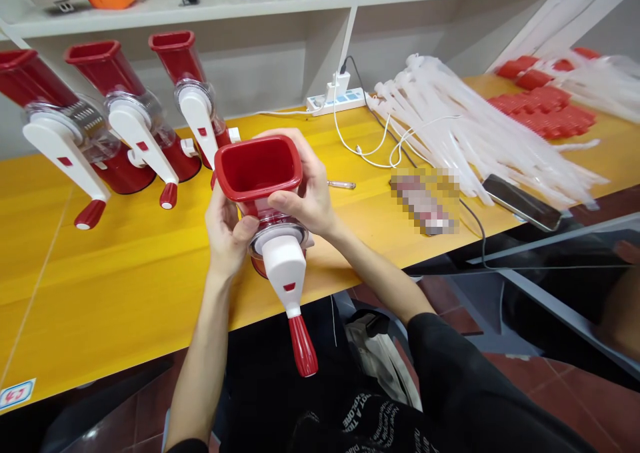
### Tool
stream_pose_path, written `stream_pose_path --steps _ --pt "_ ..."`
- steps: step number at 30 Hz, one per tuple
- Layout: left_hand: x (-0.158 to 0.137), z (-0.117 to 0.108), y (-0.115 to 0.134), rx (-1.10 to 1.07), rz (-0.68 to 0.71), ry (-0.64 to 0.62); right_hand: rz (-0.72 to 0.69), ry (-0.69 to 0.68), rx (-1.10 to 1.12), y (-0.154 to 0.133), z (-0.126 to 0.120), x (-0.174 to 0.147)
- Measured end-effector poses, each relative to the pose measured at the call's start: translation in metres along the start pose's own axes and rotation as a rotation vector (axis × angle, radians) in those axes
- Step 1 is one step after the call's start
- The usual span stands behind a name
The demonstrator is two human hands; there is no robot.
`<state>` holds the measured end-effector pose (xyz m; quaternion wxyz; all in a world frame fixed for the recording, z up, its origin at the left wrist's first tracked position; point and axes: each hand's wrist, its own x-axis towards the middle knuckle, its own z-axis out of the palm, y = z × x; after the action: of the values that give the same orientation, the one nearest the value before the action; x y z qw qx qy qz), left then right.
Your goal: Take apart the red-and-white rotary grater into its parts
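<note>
Near the table's front edge stands a red and white rotary grater, its wide red hopper mouth facing up toward me. Its white crank points at my body and ends in a red handle. My left hand wraps the hopper's left side, thumb on the front. On the other side my right hand grips the hopper, with its thumb across the front just below the rim. The grater's base is mostly hidden behind the crank and hands.
Several matching graters line the back left. A power strip with white cables lies at the back. To the right are translucent plastic strips, red plastic parts, a phone and a blurred-out item. A shelf runs above.
</note>
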<state>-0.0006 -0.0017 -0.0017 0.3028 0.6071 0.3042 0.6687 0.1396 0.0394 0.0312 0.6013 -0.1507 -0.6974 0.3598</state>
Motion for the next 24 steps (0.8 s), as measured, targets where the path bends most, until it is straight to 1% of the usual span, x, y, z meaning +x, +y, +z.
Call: stream_pose_path --steps 3,7,13,17,19,22,24 --pt "0.0003 -0.0004 -0.0007 0.014 0.009 0.003 0.032 -0.022 -0.018 0.0030 -0.0015 -0.0004" --pt "-0.0002 -0.0012 -0.0012 0.009 0.010 0.000 0.080 -0.018 -0.026 0.0042 -0.0009 0.0004" --pt "0.0003 0.0006 0.0031 -0.005 0.010 -0.007 0.045 -0.048 -0.003 0.0036 0.0004 0.0013" --pt "0.0010 0.0015 0.0050 0.005 0.006 -0.008 0.023 -0.039 0.024 0.0037 0.0006 0.0013" --pt "0.0008 0.0012 0.0048 0.018 0.014 -0.014 0.048 -0.040 0.018 0.0026 0.0008 0.0016" --pt "-0.0001 0.0003 0.0036 0.023 0.024 -0.034 0.125 -0.035 -0.019 -0.0008 0.0014 0.0022" --pt "-0.0007 -0.0003 0.0026 0.026 0.023 -0.037 0.139 -0.020 -0.010 -0.0032 0.0019 0.0027"
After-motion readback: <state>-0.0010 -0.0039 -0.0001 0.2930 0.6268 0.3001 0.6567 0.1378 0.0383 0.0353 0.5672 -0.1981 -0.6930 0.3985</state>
